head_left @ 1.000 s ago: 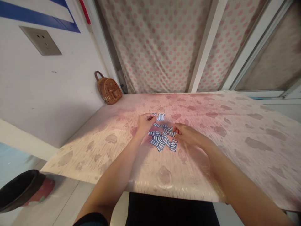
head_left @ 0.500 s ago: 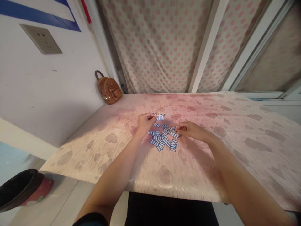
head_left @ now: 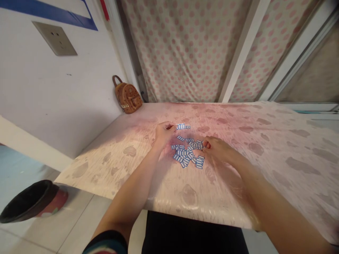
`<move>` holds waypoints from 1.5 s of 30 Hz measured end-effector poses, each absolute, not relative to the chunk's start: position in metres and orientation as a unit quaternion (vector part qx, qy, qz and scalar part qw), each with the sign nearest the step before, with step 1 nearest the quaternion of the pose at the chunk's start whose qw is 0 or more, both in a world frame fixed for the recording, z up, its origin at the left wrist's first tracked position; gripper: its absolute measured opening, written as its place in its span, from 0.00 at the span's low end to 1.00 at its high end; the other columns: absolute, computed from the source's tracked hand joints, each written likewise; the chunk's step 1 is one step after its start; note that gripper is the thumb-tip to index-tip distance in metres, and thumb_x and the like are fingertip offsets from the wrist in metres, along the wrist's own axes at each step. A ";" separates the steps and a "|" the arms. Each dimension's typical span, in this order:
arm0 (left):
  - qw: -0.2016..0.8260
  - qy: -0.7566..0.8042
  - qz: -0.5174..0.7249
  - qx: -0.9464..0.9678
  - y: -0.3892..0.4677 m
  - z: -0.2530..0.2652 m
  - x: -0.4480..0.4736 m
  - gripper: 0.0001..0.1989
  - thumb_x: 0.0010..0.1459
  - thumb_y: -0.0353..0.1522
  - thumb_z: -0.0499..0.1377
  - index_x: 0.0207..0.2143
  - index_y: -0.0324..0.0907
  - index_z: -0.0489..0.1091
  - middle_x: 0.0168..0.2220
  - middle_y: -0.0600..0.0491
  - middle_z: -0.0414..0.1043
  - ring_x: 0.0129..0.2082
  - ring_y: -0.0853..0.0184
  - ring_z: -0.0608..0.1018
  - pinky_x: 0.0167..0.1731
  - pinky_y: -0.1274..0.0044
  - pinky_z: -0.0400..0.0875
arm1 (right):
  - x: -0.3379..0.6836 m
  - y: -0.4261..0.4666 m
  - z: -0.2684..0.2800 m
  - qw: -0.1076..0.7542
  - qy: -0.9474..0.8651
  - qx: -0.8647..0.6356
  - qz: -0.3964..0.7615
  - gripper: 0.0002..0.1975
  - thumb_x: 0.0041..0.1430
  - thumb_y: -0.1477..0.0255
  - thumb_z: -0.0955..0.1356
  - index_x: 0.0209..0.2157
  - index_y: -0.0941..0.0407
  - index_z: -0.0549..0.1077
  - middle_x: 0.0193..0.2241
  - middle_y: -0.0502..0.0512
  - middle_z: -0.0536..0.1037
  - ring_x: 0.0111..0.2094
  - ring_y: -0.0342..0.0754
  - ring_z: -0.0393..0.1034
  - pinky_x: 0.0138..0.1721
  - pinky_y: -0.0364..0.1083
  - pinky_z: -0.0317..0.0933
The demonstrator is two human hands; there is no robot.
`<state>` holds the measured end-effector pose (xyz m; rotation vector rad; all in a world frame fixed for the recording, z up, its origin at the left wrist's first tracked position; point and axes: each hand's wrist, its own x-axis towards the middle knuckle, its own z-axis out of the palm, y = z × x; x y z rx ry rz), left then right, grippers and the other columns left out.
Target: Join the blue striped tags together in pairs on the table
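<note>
A loose pile of small white pieces with blue edges (head_left: 184,154) lies on the table, several of them joined side by side in short strips. My left hand (head_left: 165,134) is closed in a pinch on one such strip (head_left: 180,126), beyond the far side of the pile. Just right of that strip, more small blue-and-white pieces (head_left: 188,127) show, partly hidden. At the pile's right edge my right hand (head_left: 215,146) has its fingers pressed together by a strip (head_left: 198,145); whether it grips this strip is hard to see.
A patterned, glossy cloth covers the table (head_left: 265,169). At the far left corner a small brown backpack (head_left: 129,98) leans on the wall. A dark-rimmed bin (head_left: 53,201) stands on the floor at the left. Behind the table hangs a dotted curtain (head_left: 185,53).
The view has shifted slightly, so the scene sits a little further right. The strip in my left hand has moved slightly left against the table. My right fingers have curled in more.
</note>
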<state>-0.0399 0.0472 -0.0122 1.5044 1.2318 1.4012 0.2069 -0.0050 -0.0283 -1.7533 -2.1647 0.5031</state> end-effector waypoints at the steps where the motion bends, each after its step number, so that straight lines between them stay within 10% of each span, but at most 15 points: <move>1: 0.365 0.479 0.543 0.586 0.047 -0.012 -0.040 0.04 0.51 0.28 0.62 0.26 0.37 0.76 0.23 0.54 0.75 0.23 0.71 0.75 0.27 0.81 0.67 | 0.206 -0.005 -0.027 0.165 -0.751 -0.621 0.153 0.04 0.52 0.74 0.69 0.32 0.56 0.71 0.31 0.55 0.75 0.32 0.47 0.68 0.32 0.45 0.58; 13: 0.382 0.471 0.536 0.587 0.042 -0.013 -0.032 0.04 0.52 0.27 0.61 0.26 0.37 0.76 0.21 0.55 0.74 0.22 0.72 0.74 0.25 0.82 0.67 | 0.153 -0.027 -0.030 0.228 -0.889 -0.333 0.217 0.26 0.55 0.86 0.60 0.42 0.47 0.80 0.53 0.51 0.75 0.56 0.49 0.67 0.58 0.55 0.59; 37: 0.350 0.467 0.528 0.617 0.046 -0.020 -0.033 0.05 0.52 0.29 0.60 0.26 0.38 0.76 0.22 0.54 0.74 0.22 0.71 0.75 0.24 0.82 0.65 | 0.182 -0.019 -0.013 0.252 -0.802 -0.483 0.246 0.17 0.55 0.81 0.59 0.35 0.54 0.78 0.37 0.54 0.79 0.39 0.49 0.73 0.42 0.48 0.64; 45: 0.360 0.464 0.526 0.616 0.051 -0.028 -0.034 0.05 0.52 0.30 0.61 0.28 0.38 0.77 0.24 0.53 0.76 0.22 0.70 0.76 0.25 0.81 0.67 | 0.185 -0.039 0.002 0.059 -0.815 -0.518 0.254 0.09 0.47 0.71 0.71 0.31 0.54 0.68 0.30 0.51 0.75 0.29 0.46 0.66 0.28 0.44 0.56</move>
